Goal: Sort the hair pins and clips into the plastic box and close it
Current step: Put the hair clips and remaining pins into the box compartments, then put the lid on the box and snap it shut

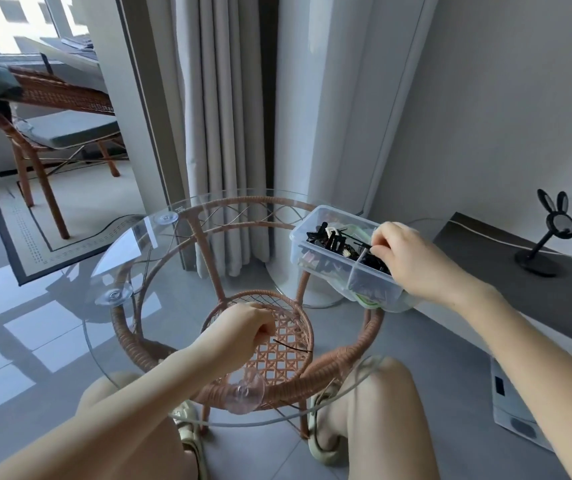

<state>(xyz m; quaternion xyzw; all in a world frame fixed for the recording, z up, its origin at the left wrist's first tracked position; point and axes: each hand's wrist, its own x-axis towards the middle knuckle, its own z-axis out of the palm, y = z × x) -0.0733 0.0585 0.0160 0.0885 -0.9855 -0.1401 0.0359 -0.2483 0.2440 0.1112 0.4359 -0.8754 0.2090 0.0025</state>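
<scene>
A clear plastic box (303, 237) stands on the right side of a round glass table top (132, 251). A divider splits it, and both compartments hold many black hair clips and pins (329, 239). My right hand (405, 254) reaches over the near compartment, fingertips pinched at a black pin at the divider. My left hand (246, 329) rests as a loose fist on the glass near the front. A thin black hair pin (293, 346) lies on the glass just right of that fist, apart from it. No lid is visible.
The glass rests on a rattan frame (346, 362) with a woven lower shelf. A dark low shelf (485, 251) on the right carries a black bunny-ear stand (551, 237). Curtains hang behind the table. A rattan chair (48, 109) stands far left. My knees sit under the front edge.
</scene>
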